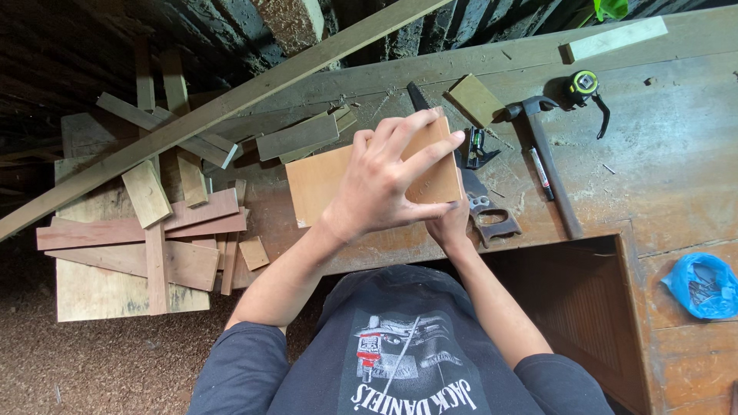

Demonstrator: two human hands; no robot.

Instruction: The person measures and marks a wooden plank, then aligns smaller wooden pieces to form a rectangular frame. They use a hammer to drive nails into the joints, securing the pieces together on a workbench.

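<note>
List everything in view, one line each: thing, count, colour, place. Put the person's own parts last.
wooden board: one, light orange-brown, held above the workbench, centre
workbench: one, worn brown, across the right and centre
handsaw: one, dark blade and handle, on the bench, partly hidden by the board
hammer: one, dark head, wooden handle, right of the saw
tape measure: one, yellow and black, upper right
small wood block: one, olive-tan, above the saw
pale strip: one, top right
marker: one, white, beside the hammer
plastic bag: one, blue, far right
offcut pile: many, reddish and tan, left
long batten: one, tan, diagonal
left hand: on the board's face
right hand: under the board's right end
</note>
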